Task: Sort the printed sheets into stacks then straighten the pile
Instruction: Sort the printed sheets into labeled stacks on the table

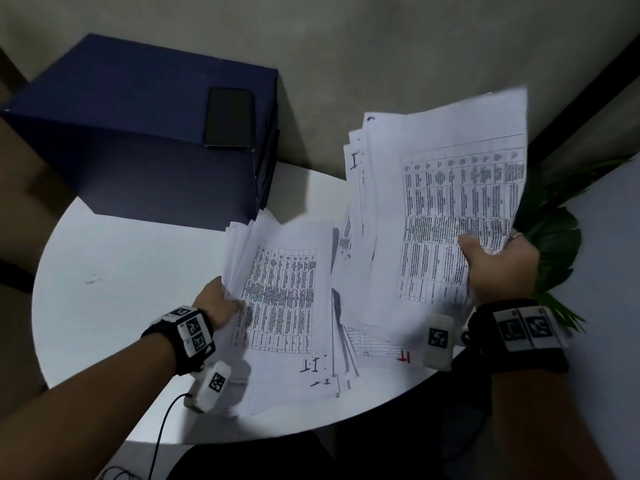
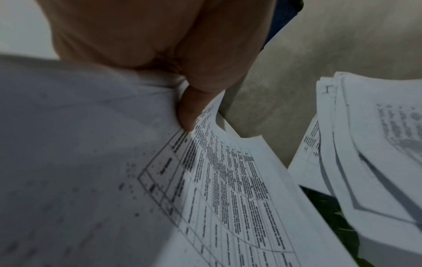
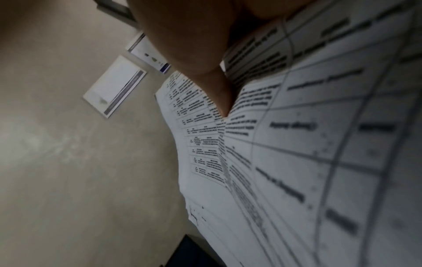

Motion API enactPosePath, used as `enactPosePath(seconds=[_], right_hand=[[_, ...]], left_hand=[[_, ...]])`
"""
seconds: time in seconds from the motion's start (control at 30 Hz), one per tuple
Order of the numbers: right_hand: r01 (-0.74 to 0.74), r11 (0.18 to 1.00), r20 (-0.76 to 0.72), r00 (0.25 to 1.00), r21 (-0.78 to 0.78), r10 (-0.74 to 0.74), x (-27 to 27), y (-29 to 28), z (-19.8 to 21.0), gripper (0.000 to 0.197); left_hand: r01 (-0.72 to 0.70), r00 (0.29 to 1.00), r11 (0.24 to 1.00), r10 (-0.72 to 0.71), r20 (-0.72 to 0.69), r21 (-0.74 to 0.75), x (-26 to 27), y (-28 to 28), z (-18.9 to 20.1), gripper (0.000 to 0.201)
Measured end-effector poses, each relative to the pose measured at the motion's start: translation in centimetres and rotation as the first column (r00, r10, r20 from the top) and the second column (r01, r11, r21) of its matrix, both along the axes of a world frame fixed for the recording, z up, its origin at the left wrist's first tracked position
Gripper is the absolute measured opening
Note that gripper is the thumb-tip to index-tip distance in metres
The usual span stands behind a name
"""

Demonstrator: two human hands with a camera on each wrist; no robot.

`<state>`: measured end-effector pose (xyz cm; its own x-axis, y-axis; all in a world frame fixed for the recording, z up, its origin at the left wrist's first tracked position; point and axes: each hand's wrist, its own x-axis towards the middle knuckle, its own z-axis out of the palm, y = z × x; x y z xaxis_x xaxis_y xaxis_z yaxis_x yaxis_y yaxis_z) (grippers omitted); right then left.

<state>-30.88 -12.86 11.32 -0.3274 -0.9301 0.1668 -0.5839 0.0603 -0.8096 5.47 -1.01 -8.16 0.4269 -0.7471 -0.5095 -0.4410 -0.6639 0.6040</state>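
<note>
Sheets [image 1: 450,209] overhang table [image 1: 138,271] edge

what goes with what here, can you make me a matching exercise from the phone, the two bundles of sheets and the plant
Things:
1. phone
2. left-hand bundle of sheets
3. right-hand bundle of sheets
4. plant

Places or states:
A. gripped by the right hand, lifted above the table
B. lying on the dark blue box
C. green, past the table's right edge
D. held at its edge by the left hand, low over the table

Pairs: 1-B, 2-D, 3-A, 4-C
</note>
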Motion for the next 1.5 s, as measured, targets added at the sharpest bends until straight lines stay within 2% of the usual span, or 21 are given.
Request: enactPosePath(seconds=[0.1,0.17,0.33,0.4,0.43,0.47,0.53,0.57,0.6,0.63,0.67,0.7,0.77,0.8,0.87,0.93,1.07,1.17,1.27,1.37,1.5], right_hand=[[0.005,1.000,0.060,0.998,0.014,-0.006,0.5,0.1,0.2,0.035],[-0.019,0.999,0.178,0.984,0.046,0.011,1.2,-0.2,-0.4,0.032],[-0.273,0.924,0.489,0.865,0.268,0.114,3.8,-0.8,-4.9,0.025],[-0.302,0.890,0.432,0.892,0.343,0.136,5.4,-0.7,-7.4,0.028],[-0.294,0.873,0.360,0.921,0.390,0.149,6.3,-0.6,-8.6,0.034],[-0.275,0.855,0.280,0.946,0.440,0.161,7.2,-0.2,-9.7,0.045],[-0.223,0.794,0.125,0.975,0.565,0.185,8.2,0.4,-12.4,0.071],[-0.196,0.756,0.047,0.976,0.624,0.214,8.8,1.0,-13.5,0.078],[-0.177,0.722,-0.033,0.963,0.669,0.267,9.3,1.7,-14.8,0.080],[-0.177,0.684,-0.083,0.940,0.708,0.330,10.0,2.6,-15.7,0.081],[-0.207,0.644,-0.087,0.915,0.737,0.394,10.8,3.5,-16.5,0.081],[-0.253,0.608,-0.065,0.890,0.753,0.451,11.4,4.3,-17.2,0.080],[-0.290,0.598,-0.061,0.866,0.747,0.496,12.2,5.2,-17.8,0.075],[-0.266,0.625,-0.086,0.876,0.734,0.475,12.3,5.3,-18.0,0.070],[-0.253,0.645,-0.092,0.888,0.721,0.451,12.0,5.4,-18.1,0.065],[-0.312,0.626,-0.005,0.892,0.715,0.451,11.4,5.4,-18.2,0.069],[-0.389,0.649,0.161,0.909,0.654,0.383,9.9,5.2,-17.4,0.085],[-0.511,0.675,0.378,0.857,0.532,0.351,9.2,4.7,-14.7,0.098],[-0.610,0.716,0.558,0.744,0.340,0.369,9.3,3.8,-10.3,0.069],[-0.579,0.800,0.538,0.729,0.156,0.423,9.4,2.8,-5.0,0.032],[-0.487,0.861,0.517,0.704,-0.146,0.486,9.6,3.1,0.2,0.027]], left_hand=[[-0.004,1.000,1.000,0.004,-0.001,-0.003,-0.2,0.1,0.2,0.033],[0.005,1.000,1.000,-0.005,-0.006,0.011,-0.1,0.2,0.3,0.030],[0.098,0.995,0.995,-0.098,-0.012,-0.007,0.5,0.3,0.3,0.026],[0.046,0.990,0.999,-0.049,-0.130,-0.022,0.7,0.2,0.3,0.044],[-0.070,0.966,0.997,0.064,-0.250,-0.017,0.6,0.2,0.7,0.055],[-0.231,0.884,0.973,0.223,-0.411,0.032,0.6,0.2,0.8,0.063],[-0.464,0.596,0.873,0.433,-0.677,0.150,0.4,0.1,0.8,0.069],[-0.492,0.516,0.852,0.451,-0.729,0.179,0.4,0.1,0.8,0.076],[-0.481,0.509,0.853,0.460,-0.728,0.203,0.2,-0.1,1.2,0.089],[-0.444,0.562,0.872,0.450,-0.694,0.206,-0.2,-0.1,1.4,0.107],[-0.387,0.668,0.901,0.420,-0.614,0.196,-0.6,-0.2,1.2,0.119],[-0.312,0.783,0.934,0.356,-0.510,0.173,-1.1,-0.2,1.6,0.118],[-0.171,0.950,0.976,0.199,-0.240,0.132,-2.2,-0.2,1.7,0.082],[-0.133,0.977,0.985,0.150,-0.151,0.113,-2.5,-0.4,1.5,0.062],[-0.112,0.992,0.992,0.115,-0.054,0.057,-2.6,-0.5,1.4,0.034],[-0.117,0.993,0.993,0.116,-0.022,-0.018,-2.1,-0.5,1.4,0.026],[-0.166,0.968,0.956,0.112,-0.223,-0.243,-0.8,0.8,3.9,0.026],[-0.189,0.904,0.909,0.014,-0.427,-0.372,0.5,1.3,7.4,0.036],[-0.202,0.860,0.865,-0.068,-0.506,-0.460,1.2,0.9,10.9,0.044],[-0.208,0.867,0.791,-0.124,-0.483,-0.575,0.5,-0.3,14.4,0.038],[-0.202,0.930,0.647,-0.109,-0.350,-0.736,-1.1,-1.5,17.2,0.038]])
